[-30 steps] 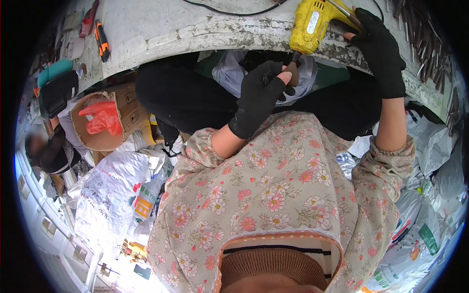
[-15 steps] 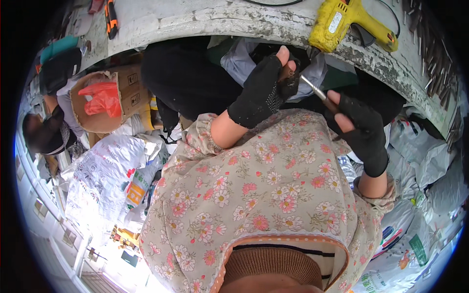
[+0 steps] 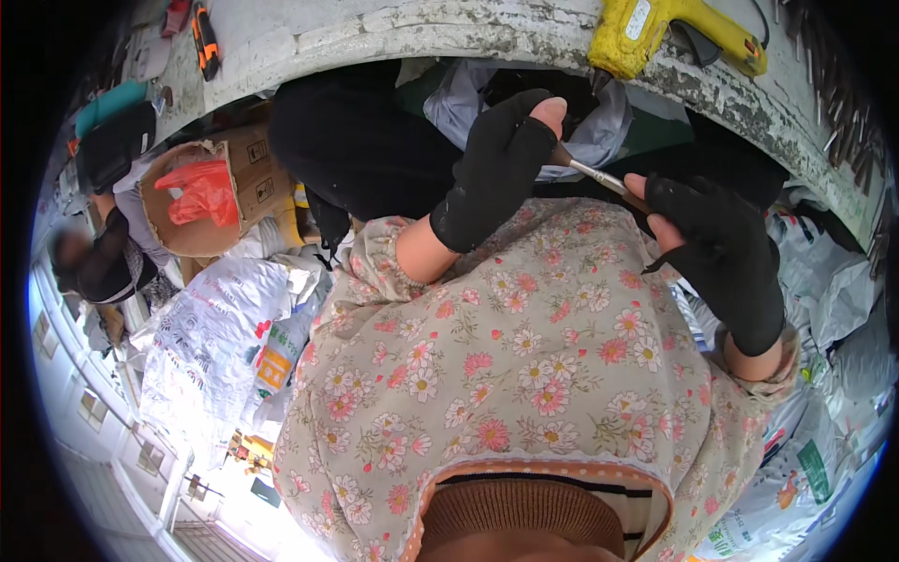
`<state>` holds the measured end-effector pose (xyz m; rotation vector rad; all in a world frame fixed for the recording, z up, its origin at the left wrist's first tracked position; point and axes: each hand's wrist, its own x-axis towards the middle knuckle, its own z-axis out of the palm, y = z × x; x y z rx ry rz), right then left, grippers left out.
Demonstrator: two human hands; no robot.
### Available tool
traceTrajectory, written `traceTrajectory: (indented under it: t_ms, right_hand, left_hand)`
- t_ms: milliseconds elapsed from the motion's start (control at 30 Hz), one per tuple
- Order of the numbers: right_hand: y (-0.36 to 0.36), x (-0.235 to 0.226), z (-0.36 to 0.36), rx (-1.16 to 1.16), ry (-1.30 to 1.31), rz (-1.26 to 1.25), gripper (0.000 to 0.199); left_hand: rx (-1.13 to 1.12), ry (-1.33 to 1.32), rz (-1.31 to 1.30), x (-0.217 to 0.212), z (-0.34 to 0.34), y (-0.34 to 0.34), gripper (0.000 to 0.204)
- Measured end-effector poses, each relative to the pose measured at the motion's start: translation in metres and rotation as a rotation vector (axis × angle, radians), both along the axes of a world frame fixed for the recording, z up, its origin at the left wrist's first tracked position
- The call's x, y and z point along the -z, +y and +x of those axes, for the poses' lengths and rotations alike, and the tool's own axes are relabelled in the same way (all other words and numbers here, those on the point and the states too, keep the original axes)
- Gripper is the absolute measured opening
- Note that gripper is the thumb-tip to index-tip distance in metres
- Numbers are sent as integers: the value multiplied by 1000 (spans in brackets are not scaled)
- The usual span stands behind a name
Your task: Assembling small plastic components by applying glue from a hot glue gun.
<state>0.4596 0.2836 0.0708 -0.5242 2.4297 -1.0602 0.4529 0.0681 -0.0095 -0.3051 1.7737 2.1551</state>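
I'm gripping a thin metal rod [image 3: 592, 173] between both gloved hands: left hand [image 3: 501, 159] closed on one end, right hand [image 3: 716, 248] pinching the other (yellow glue gun [image 3: 655, 28] lying on the bench edge [image 3: 393, 37] above).

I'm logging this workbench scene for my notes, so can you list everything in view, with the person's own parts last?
glue gun: one, yellow, on the bench edge at top
bench: one, grey and chipped, along the top
thin rod: one, metallic, between the two hands
cardboard box: one, brown, left, with a red bag inside
sacks: several, white, printed, lower left and right
another person: one, dark sleeves, far left
floral apron: one, pink-flowered, centre
left hand: one, black glove, holding the rod
right hand: one, black glove, on the rod's other end
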Motion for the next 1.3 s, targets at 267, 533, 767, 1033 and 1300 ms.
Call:
traceTrajectory:
  t_ms: [267,533,767,1033,1300]
  right_hand:
    - [-15,17,5,22,67,-27,35]
    - [-14,63,5,202,-136,-256,28]
    - [-15,172,-6,30,-84,32,35]
    - [-83,390,-43,-152,93,384,39]
    - [-79,379,-22,-300,263,269,41]
  left_hand:
    - [29,-8,-48,4,2,-4,26]
    - [399,474,-346,31,-2,-29,14]
    - [108,786,-772,57,16,-25,20]
    - [87,683,-620,39,-12,-27,16]
    - [94,969,-1018,19,-111,-1,28]
